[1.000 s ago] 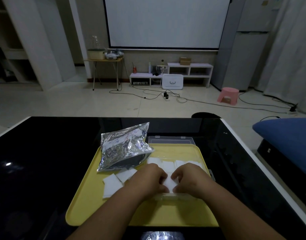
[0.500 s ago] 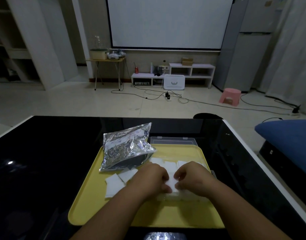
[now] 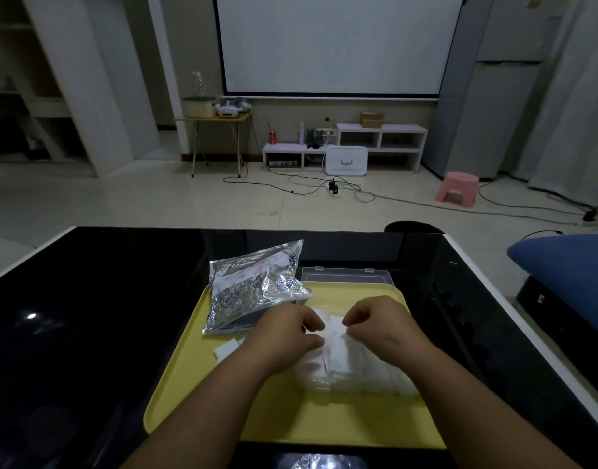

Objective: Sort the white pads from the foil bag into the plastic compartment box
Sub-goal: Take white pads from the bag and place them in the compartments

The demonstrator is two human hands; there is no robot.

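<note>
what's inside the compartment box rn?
Packed white pads fill the visible rows of the compartment box. The left hand and right hand pinch one pad over its far end, hiding what lies there.

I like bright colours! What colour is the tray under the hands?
The tray is yellow, seen best in the head view.

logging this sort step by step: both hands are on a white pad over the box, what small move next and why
Probably ease the white pad down into the compartment box beneath it. The left hand and right hand both pinch it above the box, which already holds other pads.
</note>
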